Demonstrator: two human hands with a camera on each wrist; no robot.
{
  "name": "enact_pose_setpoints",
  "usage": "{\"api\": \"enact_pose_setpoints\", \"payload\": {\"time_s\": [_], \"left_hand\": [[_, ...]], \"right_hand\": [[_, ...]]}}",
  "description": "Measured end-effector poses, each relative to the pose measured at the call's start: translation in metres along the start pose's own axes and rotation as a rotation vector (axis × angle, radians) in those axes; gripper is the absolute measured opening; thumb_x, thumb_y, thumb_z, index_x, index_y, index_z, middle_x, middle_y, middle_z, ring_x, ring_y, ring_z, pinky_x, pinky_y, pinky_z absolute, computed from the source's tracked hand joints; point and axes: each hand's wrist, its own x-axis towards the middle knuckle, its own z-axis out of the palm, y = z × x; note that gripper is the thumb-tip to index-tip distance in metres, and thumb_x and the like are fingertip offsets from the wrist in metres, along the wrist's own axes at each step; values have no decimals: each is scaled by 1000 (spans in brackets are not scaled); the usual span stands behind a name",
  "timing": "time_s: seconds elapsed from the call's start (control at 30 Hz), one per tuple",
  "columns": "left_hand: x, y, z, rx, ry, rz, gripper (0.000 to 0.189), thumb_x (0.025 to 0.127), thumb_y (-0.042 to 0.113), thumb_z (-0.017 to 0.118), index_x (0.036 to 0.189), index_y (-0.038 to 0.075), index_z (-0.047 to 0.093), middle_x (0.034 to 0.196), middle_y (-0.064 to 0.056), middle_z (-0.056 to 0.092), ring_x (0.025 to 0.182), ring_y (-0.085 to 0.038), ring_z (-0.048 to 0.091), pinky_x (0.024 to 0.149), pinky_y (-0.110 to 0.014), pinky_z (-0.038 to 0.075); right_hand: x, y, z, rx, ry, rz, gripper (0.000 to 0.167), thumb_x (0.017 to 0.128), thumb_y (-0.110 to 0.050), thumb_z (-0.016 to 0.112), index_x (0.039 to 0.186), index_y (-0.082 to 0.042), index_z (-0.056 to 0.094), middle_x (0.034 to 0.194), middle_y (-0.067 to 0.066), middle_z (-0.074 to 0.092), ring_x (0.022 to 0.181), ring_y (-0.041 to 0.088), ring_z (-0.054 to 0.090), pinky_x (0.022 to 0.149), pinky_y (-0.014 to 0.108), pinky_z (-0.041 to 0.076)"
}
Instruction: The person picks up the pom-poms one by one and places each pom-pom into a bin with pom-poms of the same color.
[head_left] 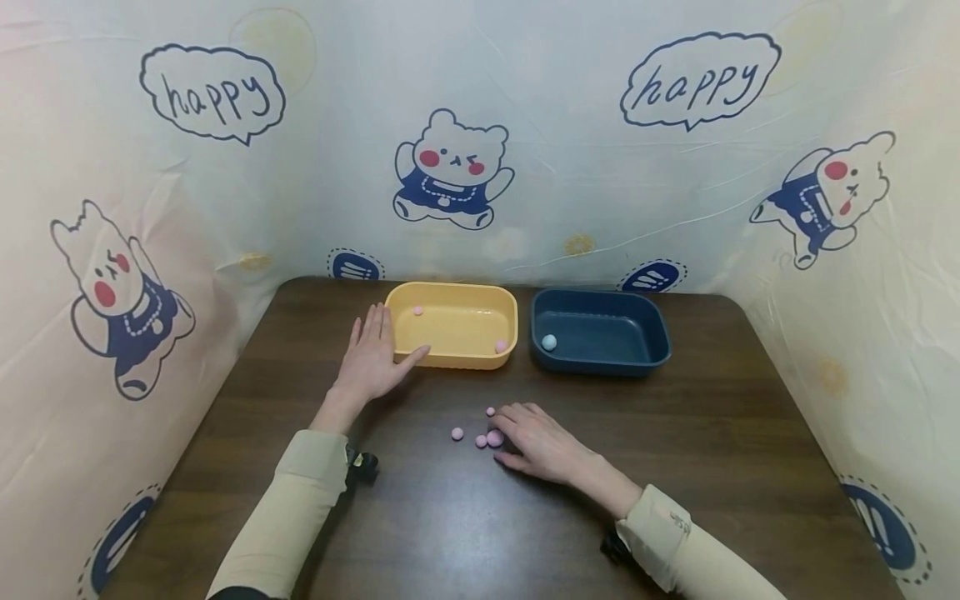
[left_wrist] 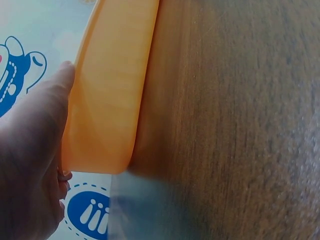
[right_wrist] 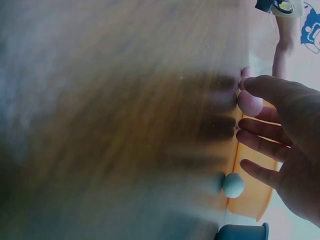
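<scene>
My left hand (head_left: 369, 354) rests against the left end of a yellow bin (head_left: 450, 362), fingers straight and thumb stretched over its front rim. Its thumb shows beside the bin wall (left_wrist: 107, 100) in the left wrist view. On the table, my right hand (head_left: 543, 442) hovers low with loosely bent fingers around a larger pink ball (head_left: 495, 437). That ball (right_wrist: 250, 103) appears between thumb and fingers in the right wrist view; firm contact is unclear. Smaller pink balls (head_left: 482, 441) lie nearby. A pale blue ball (right_wrist: 233, 185) near the little finger is hidden in the head view.
Two pink balls, one at the back (head_left: 417, 311), lie inside the yellow bin. To its right stands a dark blue bin (head_left: 600, 364) holding a light blue ball (head_left: 549, 342). A printed curtain (head_left: 562, 192) hangs around the brown wooden table (head_left: 420, 533).
</scene>
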Motion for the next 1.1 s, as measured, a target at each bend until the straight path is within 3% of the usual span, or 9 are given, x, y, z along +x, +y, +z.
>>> {"api": "enact_pose_setpoints", "payload": {"time_s": [0.27,0.6,1.1], "left_hand": [[1,0,0,0,0,3,124,99,89,36,174,-3,0,186,-21,-4,174,-44,4,142,-61,2],[2,-1,1,-2,-7,-10,126,100,89,38,173,-6,0,185,-25,-3,174,-44,4,142,-62,2],[1,-2,3,-9,-10,-5,126,98,91,35,174,-3,-4,185,-21,-6,174,-44,3,142,-60,-1]], "right_hand": [[1,-1,2,-29,24,-17,42,103,-32,80,139,-12,70,140,5,73,131,23,66,119,49,53],[3,-1,9,-41,67,-56,20,105,-26,77,121,-15,75,127,2,74,125,20,68,116,46,55],[-1,0,8,-2,70,-26,24,103,-26,80,124,-16,76,129,3,75,123,20,67,116,45,55]]}}
